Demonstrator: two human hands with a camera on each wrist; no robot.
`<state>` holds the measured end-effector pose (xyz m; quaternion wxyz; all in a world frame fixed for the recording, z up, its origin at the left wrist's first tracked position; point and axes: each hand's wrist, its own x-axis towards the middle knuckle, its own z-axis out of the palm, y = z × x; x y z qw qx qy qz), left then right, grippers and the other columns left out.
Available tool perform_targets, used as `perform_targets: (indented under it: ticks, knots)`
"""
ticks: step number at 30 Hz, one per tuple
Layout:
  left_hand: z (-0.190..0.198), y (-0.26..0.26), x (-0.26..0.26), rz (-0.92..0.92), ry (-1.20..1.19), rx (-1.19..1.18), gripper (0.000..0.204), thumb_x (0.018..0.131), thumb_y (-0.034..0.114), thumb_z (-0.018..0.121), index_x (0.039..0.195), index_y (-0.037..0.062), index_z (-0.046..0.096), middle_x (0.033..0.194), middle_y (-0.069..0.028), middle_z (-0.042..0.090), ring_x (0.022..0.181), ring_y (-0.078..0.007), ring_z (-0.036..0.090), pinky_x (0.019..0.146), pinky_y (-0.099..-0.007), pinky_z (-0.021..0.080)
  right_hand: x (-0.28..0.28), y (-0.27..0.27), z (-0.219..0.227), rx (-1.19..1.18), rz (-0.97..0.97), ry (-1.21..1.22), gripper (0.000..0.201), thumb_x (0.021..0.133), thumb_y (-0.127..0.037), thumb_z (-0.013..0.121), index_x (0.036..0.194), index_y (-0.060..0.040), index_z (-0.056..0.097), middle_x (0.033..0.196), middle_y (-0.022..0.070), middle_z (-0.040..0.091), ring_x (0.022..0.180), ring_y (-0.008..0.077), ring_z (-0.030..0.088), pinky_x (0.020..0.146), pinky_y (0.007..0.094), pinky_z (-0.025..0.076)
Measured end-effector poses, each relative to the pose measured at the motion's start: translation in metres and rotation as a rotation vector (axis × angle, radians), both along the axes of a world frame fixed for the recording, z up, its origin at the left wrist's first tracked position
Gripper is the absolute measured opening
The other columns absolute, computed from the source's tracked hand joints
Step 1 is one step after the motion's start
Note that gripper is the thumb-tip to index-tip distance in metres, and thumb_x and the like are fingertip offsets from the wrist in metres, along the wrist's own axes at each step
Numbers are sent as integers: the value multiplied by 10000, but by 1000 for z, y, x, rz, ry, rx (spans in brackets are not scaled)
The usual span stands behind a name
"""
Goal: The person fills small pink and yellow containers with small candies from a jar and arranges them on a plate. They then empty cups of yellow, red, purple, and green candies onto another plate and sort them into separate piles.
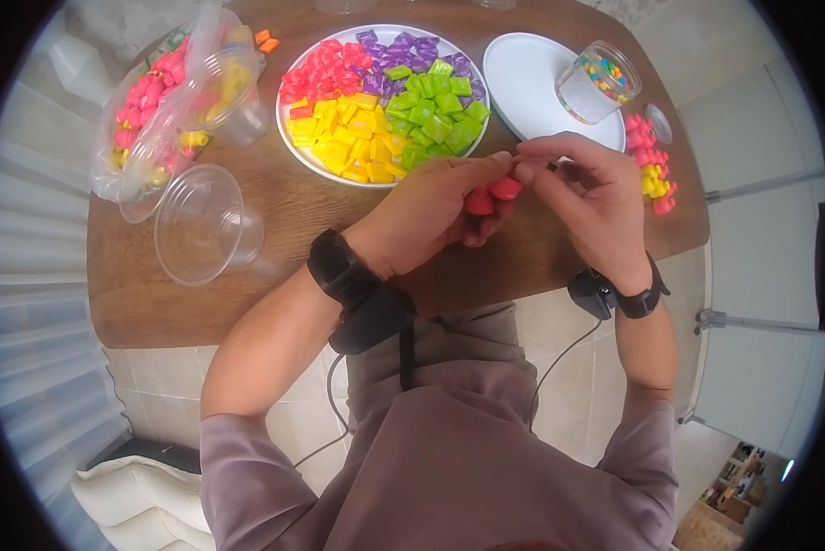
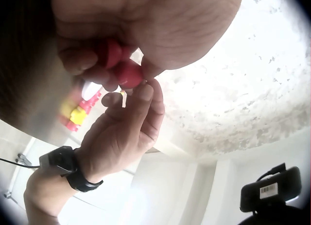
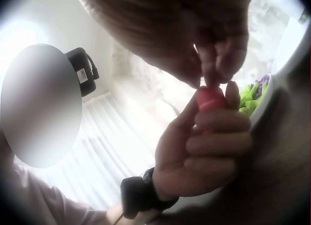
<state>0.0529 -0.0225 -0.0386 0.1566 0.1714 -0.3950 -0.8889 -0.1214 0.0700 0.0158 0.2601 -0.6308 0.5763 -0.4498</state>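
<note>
My left hand [image 1: 431, 207] grips a glossy red piece with rounded lobes [image 1: 479, 201], its fingers curled around it above the table's near side. The lobes also show in the left wrist view, where the red piece [image 2: 129, 74] sticks out past the fingers. At its upper end the thumb and fingertips of my right hand [image 1: 596, 202] come together in a pinch. Seen from the right wrist, those fingertips meet right at the top of the red piece [image 3: 211, 97]. What lies between them is mostly hidden.
Beyond the hands stands a plate [image 1: 288, 138] of red, purple, yellow and green wrapped sweets. A white plate [image 1: 518, 78] bears a jar [image 1: 599, 83] of colourful bits. Pink and yellow pieces [image 1: 651, 170] line the right edge. Leftward are clear cups [image 1: 201, 225] and a filled bag [image 1: 137, 119].
</note>
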Motion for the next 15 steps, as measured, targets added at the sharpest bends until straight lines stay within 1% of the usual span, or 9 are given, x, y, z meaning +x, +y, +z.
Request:
perform_targets:
  ticks: [2, 3, 5, 6, 8, 9, 11, 13, 15]
  knots:
    - [4, 0, 0, -43, -10, -11, 386, 1075, 354, 500, 1115, 9, 670, 837, -26, 609, 698, -98, 547, 586, -237, 415, -1, 1, -4, -65, -94, -169, 211, 918, 28, 703, 1129, 16, 706, 921, 45, 740, 776, 55, 659, 625, 197, 489]
    - [5, -1, 1, -34, -8, -8, 386, 1075, 354, 500, 1115, 9, 670, 837, -26, 609, 698, -98, 547, 586, -237, 415, -4, 1, -7, -60, -85, -167, 211, 918, 28, 703, 1129, 16, 706, 921, 45, 740, 776, 55, 659, 625, 197, 489]
    - [4, 0, 2, -60, 3, -4, 381, 1072, 362, 507, 1071, 17, 671, 837, -25, 609, 703, -98, 547, 591, -232, 417, -8, 5, -15, 21, -116, -341, 271, 896, 39, 724, 1164, 15, 690, 1011, 65, 721, 812, 68, 647, 646, 206, 484]
    - [6, 1, 1, -58, 2, 1, 381, 1072, 362, 507, 1071, 17, 671, 837, -25, 609, 703, -98, 547, 591, -232, 417, -8, 7, -21, 26, -115, -341, 271, 896, 39, 724, 1164, 15, 690, 1011, 65, 721, 812, 68, 647, 646, 206, 484]
    - [8, 4, 1, 11, 7, -16, 391, 1068, 370, 516, 1074, 13, 673, 838, -25, 616, 705, -97, 543, 594, -232, 421, -6, 12, -36, -22, -9, -88, 343, 862, 50, 753, 1194, 3, 683, 1109, 79, 682, 840, 71, 621, 681, 209, 478]
    - [7, 3, 1, 9, 5, -13, 391, 1068, 370, 516, 1074, 13, 673, 838, -25, 616, 705, -97, 543, 594, -232, 421, 0, 13, -43, -29, -16, -213, 370, 823, 45, 789, 1177, -6, 696, 1169, 83, 644, 844, 72, 593, 697, 212, 473]
    - [4, 1, 1, -45, -27, -116, 379, 1062, 367, 532, 1102, 12, 659, 860, -27, 631, 716, -99, 551, 599, -237, 429, 3, 15, -44, -33, -33, -224, 360, 819, 39, 793, 1164, -8, 702, 1162, 85, 648, 848, 75, 593, 700, 213, 474]
    - [5, 2, 1, -44, -14, -84, 362, 1061, 347, 537, 1125, 11, 653, 895, -36, 641, 715, -101, 552, 601, -235, 427, 3, 18, -44, -38, -51, -235, 350, 815, 34, 797, 1151, -10, 708, 1156, 87, 652, 851, 77, 593, 704, 215, 476]
    - [4, 1, 0, -41, 2, -57, 347, 1059, 328, 542, 1148, 9, 648, 930, -45, 652, 714, -104, 552, 603, -233, 426, 0, 21, -43, -81, -108, -205, 329, 784, 29, 817, 1095, -15, 718, 1164, 84, 652, 834, 81, 579, 717, 230, 482]
